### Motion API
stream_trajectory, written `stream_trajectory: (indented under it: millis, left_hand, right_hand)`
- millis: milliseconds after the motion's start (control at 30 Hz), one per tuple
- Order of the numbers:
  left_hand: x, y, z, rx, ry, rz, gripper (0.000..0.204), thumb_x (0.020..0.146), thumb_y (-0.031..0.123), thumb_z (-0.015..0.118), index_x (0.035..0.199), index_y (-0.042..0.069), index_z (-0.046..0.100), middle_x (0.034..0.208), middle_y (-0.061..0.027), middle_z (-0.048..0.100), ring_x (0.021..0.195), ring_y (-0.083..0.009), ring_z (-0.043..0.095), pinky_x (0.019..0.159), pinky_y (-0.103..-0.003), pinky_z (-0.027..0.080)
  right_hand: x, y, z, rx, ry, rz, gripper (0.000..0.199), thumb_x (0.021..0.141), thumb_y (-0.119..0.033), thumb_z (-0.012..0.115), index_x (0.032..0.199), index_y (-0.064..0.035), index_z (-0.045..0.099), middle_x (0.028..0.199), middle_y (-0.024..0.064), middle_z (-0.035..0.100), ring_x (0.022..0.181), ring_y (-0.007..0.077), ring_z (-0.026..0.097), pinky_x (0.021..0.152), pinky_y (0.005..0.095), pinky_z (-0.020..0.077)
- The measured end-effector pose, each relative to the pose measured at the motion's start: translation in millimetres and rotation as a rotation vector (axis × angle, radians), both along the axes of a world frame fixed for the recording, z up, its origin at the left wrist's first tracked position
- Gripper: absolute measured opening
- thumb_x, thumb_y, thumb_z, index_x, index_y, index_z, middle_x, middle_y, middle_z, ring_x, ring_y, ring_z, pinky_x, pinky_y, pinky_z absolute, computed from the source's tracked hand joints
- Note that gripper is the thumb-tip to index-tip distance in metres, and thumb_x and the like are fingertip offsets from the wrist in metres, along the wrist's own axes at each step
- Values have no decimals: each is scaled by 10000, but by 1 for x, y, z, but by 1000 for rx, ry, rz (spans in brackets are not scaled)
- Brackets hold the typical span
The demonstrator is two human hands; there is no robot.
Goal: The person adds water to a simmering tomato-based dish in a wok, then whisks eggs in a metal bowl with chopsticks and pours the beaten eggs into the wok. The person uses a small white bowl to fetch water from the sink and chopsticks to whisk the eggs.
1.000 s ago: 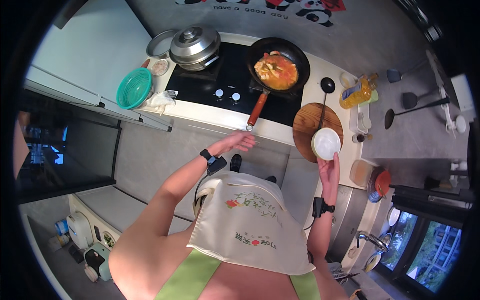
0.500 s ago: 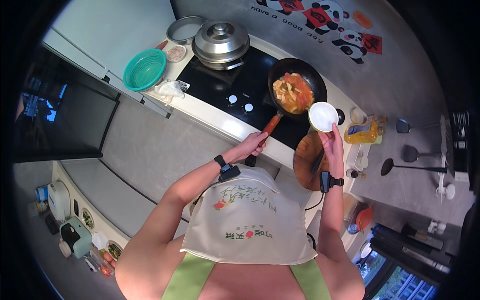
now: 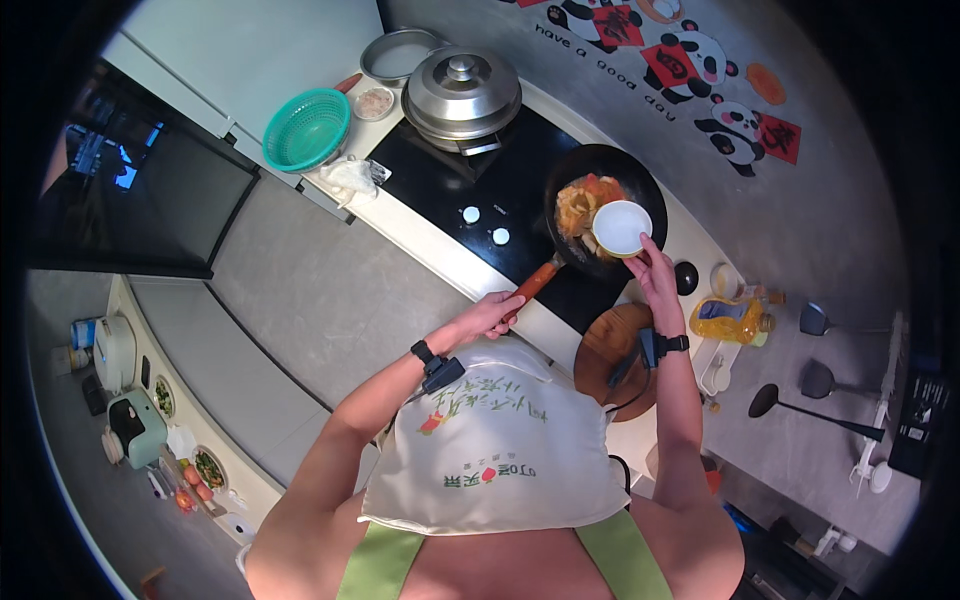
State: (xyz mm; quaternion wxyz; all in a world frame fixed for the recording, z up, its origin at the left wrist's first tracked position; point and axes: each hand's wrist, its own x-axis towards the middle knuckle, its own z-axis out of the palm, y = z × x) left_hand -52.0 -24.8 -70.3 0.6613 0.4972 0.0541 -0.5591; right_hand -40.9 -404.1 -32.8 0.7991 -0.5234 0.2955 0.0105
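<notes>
My left hand [image 3: 488, 316] is wrapped round the reddish wooden handle of a dark frying pan [image 3: 645, 177] on the right part of the black cooktop. Reddish-orange food in chunks [image 3: 582, 204] lies in the pan. Over the pan's near right side, my right hand [image 3: 654, 276] grips a small white bowl [image 3: 622, 227] by its rim. The bowl covers part of the food, and its inside looks plain white. Whether anything is leaving it I cannot tell.
A lidded steel pot [image 3: 462, 95] stands at the cooktop's back left, near a green basket [image 3: 307, 130] and a white cloth [image 3: 352, 178]. Right of the pan are a round wooden board [image 3: 603, 350], a black knob-like thing [image 3: 685, 278] and a yellow oil bottle [image 3: 725, 318].
My right hand has brought the white bowl leftward from the pan's edge to over the food. The food now looks gathered more to the pan's left. My left hand keeps hold of the handle.
</notes>
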Motion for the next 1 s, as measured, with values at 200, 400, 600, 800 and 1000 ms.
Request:
stream_trajectory:
  millis: [200,400,600,800,1000]
  left_hand:
    - [1,2,3,26,-6,-13,277,1097,368,540,1194,109,547,779,47,509,543,-28,379,436,-203,249]
    - [2,2,1,27,-8,-11,308,1086,397,555,1163,99,554,770,45,515,541,-21,381,434,-198,251]
    - [2,2,3,47,-11,-4,310,1088,393,552,1172,95,560,783,44,514,546,-22,377,436,-198,251]
    - [1,2,9,49,-15,1,305,1088,391,553,1172,97,557,792,51,514,546,-19,377,441,-200,236]
    - [1,2,8,30,17,8,316,1085,392,558,1223,108,556,785,54,506,556,-22,381,458,-202,244]
  right_hand:
    - [49,3,-4,-81,56,32,520,902,-324,835,1238,34,664,1140,115,707,1036,205,721,928,310,603]
    - [102,-11,-25,-117,77,-11,629,870,-358,862,1284,54,629,1196,137,674,1099,214,684,966,327,585]
    - [131,-42,-30,-168,20,-166,626,864,-335,872,1292,52,628,1223,135,651,1131,231,656,993,368,573]
    - [120,-90,-21,-231,32,-271,646,847,-325,891,1261,96,630,1196,154,663,1087,249,684,951,367,597]
    - [65,-118,-10,-309,102,-324,570,850,-325,891,1192,71,665,1130,121,682,1013,222,697,864,329,599]
